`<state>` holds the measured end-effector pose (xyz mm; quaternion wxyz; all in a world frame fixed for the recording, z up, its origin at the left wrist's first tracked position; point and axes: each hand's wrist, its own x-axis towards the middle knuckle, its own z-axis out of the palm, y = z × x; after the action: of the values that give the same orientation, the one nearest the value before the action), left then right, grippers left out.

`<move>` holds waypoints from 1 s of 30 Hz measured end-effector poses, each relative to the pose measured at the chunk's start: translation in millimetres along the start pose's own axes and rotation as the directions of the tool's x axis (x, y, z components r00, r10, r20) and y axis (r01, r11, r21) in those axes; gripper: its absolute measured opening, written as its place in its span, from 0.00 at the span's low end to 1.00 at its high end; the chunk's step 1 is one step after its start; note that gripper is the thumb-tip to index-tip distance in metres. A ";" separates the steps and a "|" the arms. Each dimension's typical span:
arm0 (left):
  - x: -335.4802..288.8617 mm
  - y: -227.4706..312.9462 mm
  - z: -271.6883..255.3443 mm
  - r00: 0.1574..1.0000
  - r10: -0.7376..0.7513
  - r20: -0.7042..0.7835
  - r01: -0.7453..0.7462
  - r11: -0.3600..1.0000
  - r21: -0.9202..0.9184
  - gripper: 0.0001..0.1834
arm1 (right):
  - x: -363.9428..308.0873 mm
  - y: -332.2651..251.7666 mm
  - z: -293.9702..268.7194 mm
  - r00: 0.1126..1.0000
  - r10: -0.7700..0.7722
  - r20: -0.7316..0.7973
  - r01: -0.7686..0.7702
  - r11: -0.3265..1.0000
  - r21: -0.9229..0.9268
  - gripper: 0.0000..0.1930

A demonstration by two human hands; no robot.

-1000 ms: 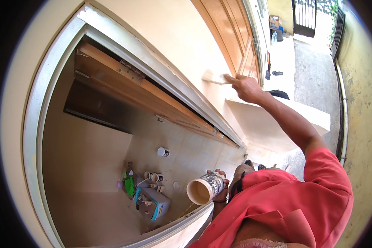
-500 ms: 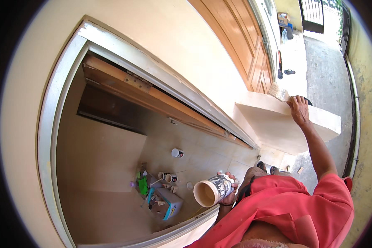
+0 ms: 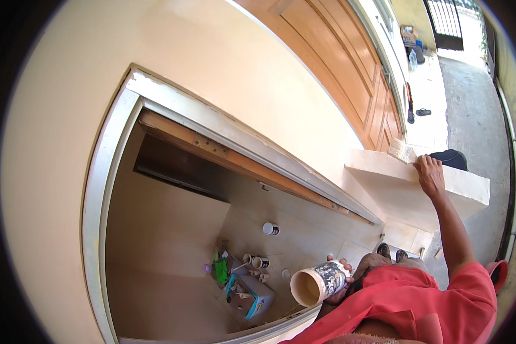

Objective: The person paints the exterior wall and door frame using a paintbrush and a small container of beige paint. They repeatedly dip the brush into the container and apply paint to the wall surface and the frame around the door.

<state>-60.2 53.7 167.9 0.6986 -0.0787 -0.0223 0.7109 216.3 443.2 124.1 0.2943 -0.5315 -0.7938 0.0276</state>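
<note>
My right hand (image 3: 430, 174) is closed on a wide paintbrush (image 3: 402, 150) with pale bristles. It is over the top of a cream wall ledge (image 3: 421, 179), the brush pointing left toward the wall. Right beside that hand, a dark cap (image 3: 450, 159) rests on the ledge. Lower down, my left hand (image 3: 338, 296) grips a round paint tub (image 3: 321, 282) with a dark patterned label. The tub is tilted, its open mouth facing left and showing a cream-coloured inside. My fingers wrap its far side and base.
A pale window frame (image 3: 112, 166) with a wooden sash (image 3: 212, 146) opens onto a tiled room. Inside are a white-lidded tub (image 3: 271, 229), two open tubs (image 3: 255, 261) and a blue-edged box (image 3: 252, 298). Beyond the ledge stand a wooden door (image 3: 338, 63) and a gate (image 3: 444, 23).
The whole view has shifted, so the scene sits lower and further right. More of the dark cap shows beside my right hand. Both hands keep their holds.
</note>
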 end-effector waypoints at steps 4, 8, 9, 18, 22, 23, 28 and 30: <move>2.7 2.6 8.1 0.998 -0.036 -0.047 0.035 0.999 -0.003 0.23 | -2.4 -4.2 -2.3 1.000 0.010 0.018 -0.011 1.000 0.022 0.11; 8.9 -4.8 22.4 0.998 -0.036 -0.045 0.037 0.999 0.018 0.22 | -6.2 -3.8 -2.7 1.000 0.012 0.021 -0.013 0.999 0.046 0.11; 12.5 -8.4 27.5 0.999 -0.034 -0.040 0.035 0.999 0.024 0.21 | -6.5 -2.4 -1.7 1.000 0.010 0.013 -0.010 0.999 0.051 0.11; 28.5 -20.8 32.5 0.992 -0.126 0.000 0.126 0.992 0.010 0.21 | -9.4 -3.0 -3.5 0.999 0.036 0.030 -0.038 0.996 0.077 0.11; 38.0 -18.6 35.0 0.978 -0.208 -0.001 0.208 0.977 0.042 0.21 | -6.8 -4.9 -4.9 0.999 0.026 0.043 -0.030 0.997 0.078 0.10; 37.9 -16.8 32.7 0.974 -0.227 -0.019 0.228 0.972 0.050 0.21 | -6.3 -5.2 -5.0 0.999 0.024 0.034 -0.027 0.996 0.079 0.10; 49.6 2.8 11.6 0.888 -0.455 -0.073 0.452 0.890 -0.057 0.22 | -5.0 -3.2 -4.8 1.000 0.018 0.000 -0.018 0.997 0.076 0.10; 52.8 2.6 7.1 0.872 -0.485 -0.058 0.480 0.873 -0.080 0.25 | -5.2 -0.5 -2.9 1.000 0.022 -0.002 -0.022 0.997 0.076 0.10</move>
<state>-64.4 106.8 170.2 0.8514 -0.1197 -0.0369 0.5094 218.7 437.7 124.4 0.3149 -0.5289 -0.7858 0.0602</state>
